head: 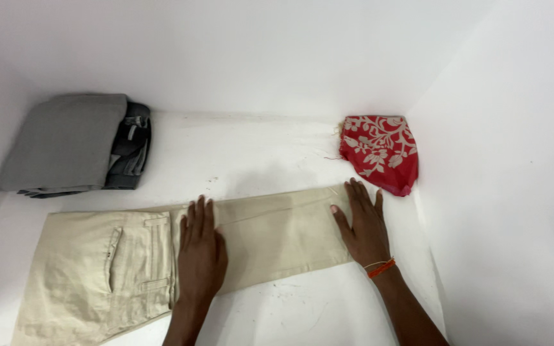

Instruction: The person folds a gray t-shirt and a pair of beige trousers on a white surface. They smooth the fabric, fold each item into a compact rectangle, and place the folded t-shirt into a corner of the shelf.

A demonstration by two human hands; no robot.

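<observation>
Beige cotton trousers [161,256] lie folded on the white shelf [258,154], both hands pressing flat: left hand [201,253] mid-leg, right hand [363,227] at the hem, fingers extended and slightly apart. Soft, light, limp cloth; best gripped at the folded edges beside the fingertips.

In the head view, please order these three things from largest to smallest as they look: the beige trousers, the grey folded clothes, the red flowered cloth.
1. Beige trousers, clearly the largest.
2. Grey folded clothes.
3. Red flowered cloth, the smallest.
The trousers lie nearer the camera, which adds to their apparent size.
</observation>
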